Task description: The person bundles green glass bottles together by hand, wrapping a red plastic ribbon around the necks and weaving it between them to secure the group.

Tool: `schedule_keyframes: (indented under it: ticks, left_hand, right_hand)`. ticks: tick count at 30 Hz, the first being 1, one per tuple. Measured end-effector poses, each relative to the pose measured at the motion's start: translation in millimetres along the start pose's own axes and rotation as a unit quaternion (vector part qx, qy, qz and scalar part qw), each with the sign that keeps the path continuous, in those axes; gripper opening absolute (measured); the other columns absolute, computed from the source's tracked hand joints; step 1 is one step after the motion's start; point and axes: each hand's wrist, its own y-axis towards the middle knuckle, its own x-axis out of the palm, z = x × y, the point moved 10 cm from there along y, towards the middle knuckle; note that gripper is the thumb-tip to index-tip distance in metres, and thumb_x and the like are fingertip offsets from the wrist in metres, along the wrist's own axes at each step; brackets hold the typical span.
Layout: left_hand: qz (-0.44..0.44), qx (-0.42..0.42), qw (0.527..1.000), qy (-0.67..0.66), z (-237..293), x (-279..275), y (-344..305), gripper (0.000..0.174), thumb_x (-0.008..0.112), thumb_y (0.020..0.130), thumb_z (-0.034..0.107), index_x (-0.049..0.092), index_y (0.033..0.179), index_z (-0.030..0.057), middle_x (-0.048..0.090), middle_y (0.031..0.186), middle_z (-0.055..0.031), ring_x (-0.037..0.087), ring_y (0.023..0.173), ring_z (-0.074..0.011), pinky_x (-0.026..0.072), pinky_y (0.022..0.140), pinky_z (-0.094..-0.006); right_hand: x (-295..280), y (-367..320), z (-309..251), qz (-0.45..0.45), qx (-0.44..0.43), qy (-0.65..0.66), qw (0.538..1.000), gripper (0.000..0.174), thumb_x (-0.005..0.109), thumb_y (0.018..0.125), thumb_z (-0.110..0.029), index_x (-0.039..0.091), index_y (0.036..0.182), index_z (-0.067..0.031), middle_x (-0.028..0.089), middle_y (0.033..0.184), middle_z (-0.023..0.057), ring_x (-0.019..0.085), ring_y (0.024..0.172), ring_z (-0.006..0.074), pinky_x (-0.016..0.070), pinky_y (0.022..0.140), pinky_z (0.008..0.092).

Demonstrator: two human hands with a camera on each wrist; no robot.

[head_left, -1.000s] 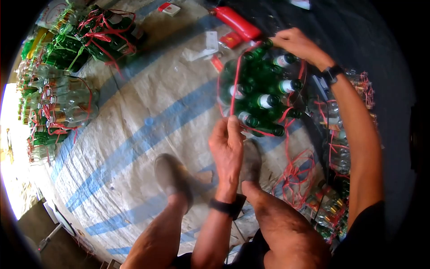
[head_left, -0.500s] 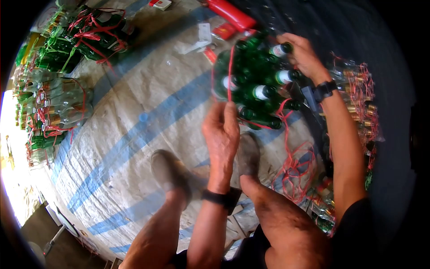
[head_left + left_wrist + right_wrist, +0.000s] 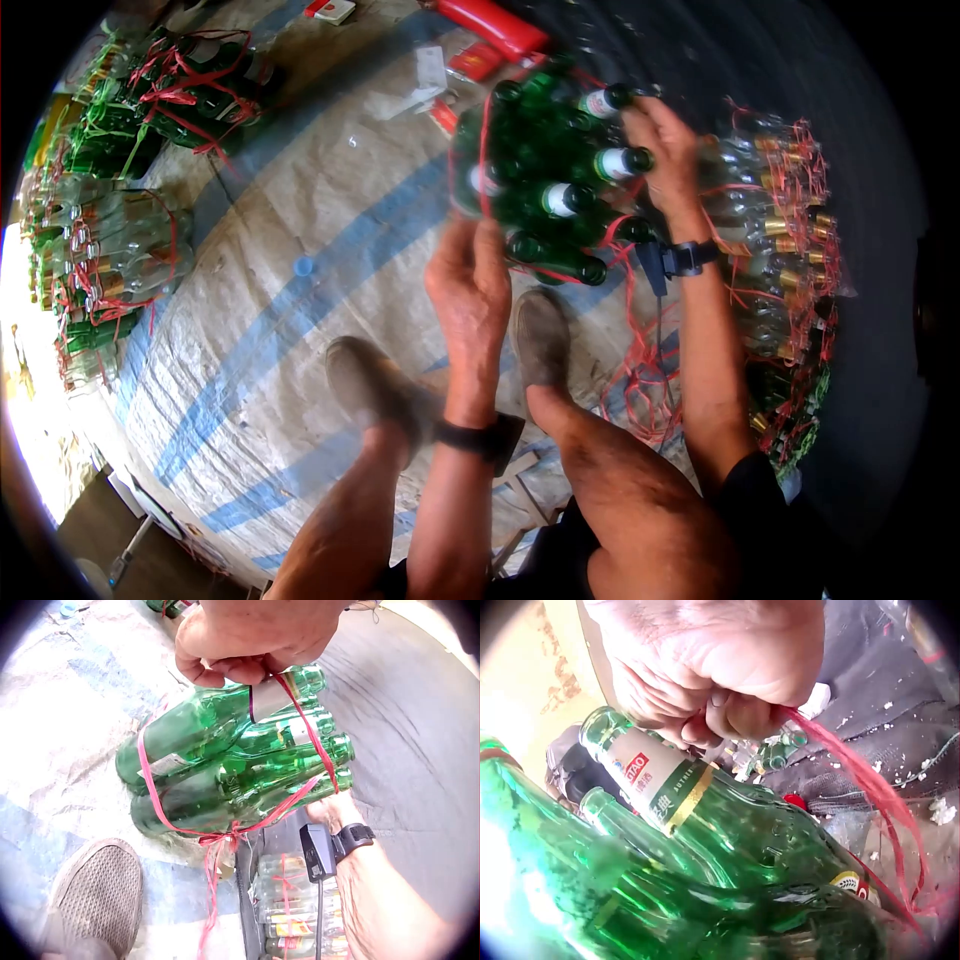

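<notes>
Head view shows the white woven floor sheet with blue stripes [image 3: 300,230], and in the upper middle of the frame the bundle of green glass bottles [image 3: 545,180] lying sideways on it. The left hand [image 3: 470,275] pinches the thin red plastic cord [image 3: 304,727] at the bundle's near edge; the right hand [image 3: 660,140] has its fingers curled on that cord by the bottle necks. Binding seems the step in hand, and the next move likely calls for tension from both grips while a knot is made.
</notes>
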Motion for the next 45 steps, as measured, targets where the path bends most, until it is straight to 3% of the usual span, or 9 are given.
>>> schedule_keyframes:
  ticks: [4, 14, 21, 34, 37, 39, 40, 42, 45]
  left_hand:
    - [0.002, -0.012, 1.000, -0.014, -3.9, 0.3, 0.8, 0.025, 0.069, 0.113, 0.018, 0.074, 0.103, -0.0041, 0.072, 0.087, 0.0025, 0.058, 0.079, -0.0040, 0.0478, 0.071, -0.0231]
    - [0.010, -0.010, 1.000, 0.004, -3.4, 0.1, 1.4, 0.027, 0.068, 0.113, 0.020, 0.073, 0.101, -0.0034, 0.067, 0.082, 0.0038, 0.055, 0.074, -0.0035, 0.0445, 0.066, -0.0228]
    - [0.007, -0.027, 0.999, -0.029, -2.9, 4.7, -2.7, 0.028, 0.066, 0.114, 0.025, 0.073, 0.105, -0.0014, 0.065, 0.079, 0.0005, 0.056, 0.070, -0.0069, 0.0457, 0.063, -0.0253]
    - [0.006, -0.012, 0.998, -0.067, -7.7, 8.1, -5.6, 0.030, 0.066, 0.115, 0.027, 0.073, 0.105, -0.0007, 0.066, 0.082, 0.0001, 0.056, 0.072, -0.0069, 0.0465, 0.066, -0.0254]
    - [0.002, -0.027, 0.997, -0.066, -4.8, 6.8, -12.7, 0.024, 0.064, 0.115, 0.022, 0.070, 0.108, -0.0003, 0.068, 0.089, -0.0009, 0.060, 0.077, -0.0075, 0.0500, 0.070, -0.0248]
    - [0.020, 0.024, 0.995, -0.090, -0.3, -0.4, -27.5, 0.015, 0.063, 0.114, 0.014, 0.067, 0.115, -0.0002, 0.069, 0.099, -0.0024, 0.066, 0.084, -0.0091, 0.0546, 0.077, -0.0262]
    - [0.004, 0.004, 0.998, -0.063, -9.4, -0.7, -39.7, 0.011, 0.061, 0.112, 0.007, 0.064, 0.120, 0.0001, 0.069, 0.106, -0.0035, 0.069, 0.092, -0.0107, 0.0577, 0.084, -0.0288]
    - [-0.028, 0.062, 0.997, 0.039, -28.2, 8.8, -62.8, 0.017, 0.067, 0.107, 0.005, 0.064, 0.123, -0.0012, 0.069, 0.107, -0.0064, 0.070, 0.093, -0.0129, 0.0583, 0.085, -0.0301]
    - [-0.062, 0.106, 0.986, 0.113, -6.0, 37.3, -81.5, 0.051, 0.082, 0.096, 0.006, 0.062, 0.142, -0.0016, 0.064, 0.134, -0.0189, 0.073, 0.092, -0.0201, 0.0610, 0.085, -0.0330]
  right_hand:
    - [3.8, -6.0, 3.2, 0.001, 0.037, 0.061, 0.997, 0.020, 0.071, 0.109, -0.019, 0.077, 0.118, -0.0022, 0.054, 0.081, -0.0108, 0.047, 0.072, 0.0006, 0.0381, 0.064, 0.0219]
    - [1.6, -28.2, 0.6, 0.010, 0.030, 0.007, 0.999, 0.033, 0.064, 0.112, -0.024, 0.074, 0.135, -0.0020, 0.063, 0.090, -0.0056, 0.055, 0.082, 0.0049, 0.0462, 0.075, 0.0244]
    - [2.3, -33.6, 9.9, 0.081, -0.033, 0.038, 0.995, 0.029, 0.067, 0.110, -0.019, 0.077, 0.129, 0.0002, 0.076, 0.110, 0.0014, 0.065, 0.101, 0.0089, 0.0521, 0.095, 0.0280]
    - [6.1, -40.9, 29.8, 0.125, -0.003, 0.086, 0.988, 0.025, 0.066, 0.107, -0.016, 0.078, 0.119, 0.0020, 0.076, 0.105, 0.0006, 0.066, 0.098, 0.0102, 0.0532, 0.093, 0.0284]
    - [6.6, -41.5, 35.8, 0.128, 0.001, 0.097, 0.987, 0.023, 0.067, 0.107, -0.015, 0.079, 0.118, 0.0015, 0.076, 0.105, 0.0003, 0.066, 0.098, 0.0102, 0.0531, 0.092, 0.0284]
    - [7.8, -43.0, 36.1, 0.133, -0.007, 0.112, 0.985, 0.022, 0.067, 0.107, -0.013, 0.078, 0.119, 0.0013, 0.076, 0.105, 0.0002, 0.066, 0.098, 0.0103, 0.0531, 0.092, 0.0284]
    - [8.4, -43.5, 33.0, 0.134, -0.006, 0.112, 0.985, 0.022, 0.067, 0.107, -0.013, 0.078, 0.119, 0.0013, 0.076, 0.105, 0.0002, 0.066, 0.098, 0.0103, 0.0531, 0.092, 0.0284]
    - [8.5, -44.7, 19.7, 0.124, -0.036, 0.073, 0.989, 0.022, 0.068, 0.106, -0.012, 0.078, 0.119, 0.0016, 0.077, 0.106, 0.0007, 0.066, 0.099, 0.0103, 0.0534, 0.093, 0.0286]
    - [7.4, -44.4, 19.9, 0.129, -0.053, 0.047, 0.989, 0.022, 0.067, 0.107, -0.013, 0.078, 0.120, 0.0017, 0.078, 0.107, 0.0013, 0.067, 0.100, 0.0102, 0.0538, 0.093, 0.0286]
